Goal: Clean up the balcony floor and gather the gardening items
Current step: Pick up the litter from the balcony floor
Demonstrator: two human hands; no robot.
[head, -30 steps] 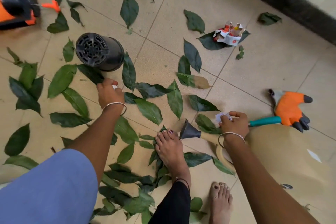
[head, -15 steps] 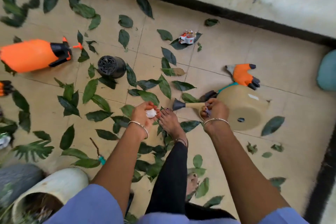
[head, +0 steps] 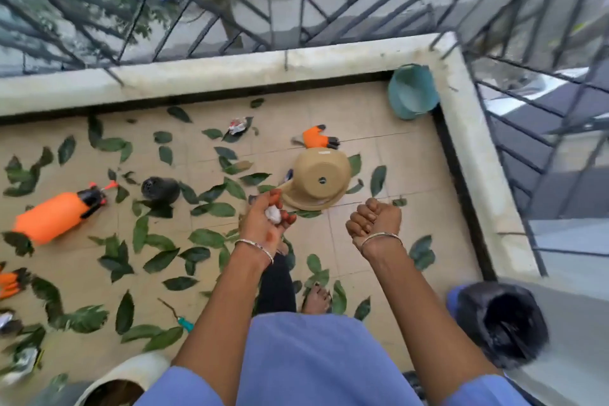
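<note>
Sprayer: the orange sprayer (head: pixel 49 217) lies on its side at your far left, nozzle pointing toward the black pot, well apart from both of your hands.
Black pot: the black pot (head: pixel 160 188) lies tipped over just right of that nozzle, left of your left hand and apart from it.
Leaves: green leaves (head: pixel 212 209) are strewn over the tiled floor (head: pixel 395 148), thickest to the left of and under your left arm, with a few to the right of the tan pot.
Tool: a thin tool (head: pixel 179 318) with a teal handle lies on the floor to the lower left of your left forearm.
Left hand: your left hand (head: pixel 265 221) is raised over the leaves, fingers curled round a wad.
Wad: the crumpled white wad (head: pixel 273 213) sits in that palm, held between fingers and thumb.
Wrapper: a crumpled wrapper (head: pixel 238 126) rests on a leaf near the far ledge, well beyond your left hand.
Tan pot: the tan pot (head: pixel 318 178) stands upside down, showing just past your left fingertips and between your two hands.
Glove: an orange glove (head: pixel 318 138) lies at the tan pot's far edge.
Right hand: your right hand (head: pixel 374 221) is balled into a tight fist; you cannot tell whether anything is inside.
Bucket: a teal bucket (head: pixel 412 92) sits in the far right corner.
Bin: a black-lined bin (head: pixel 501 323) stands just right of your right arm, its mouth facing up.
</note>
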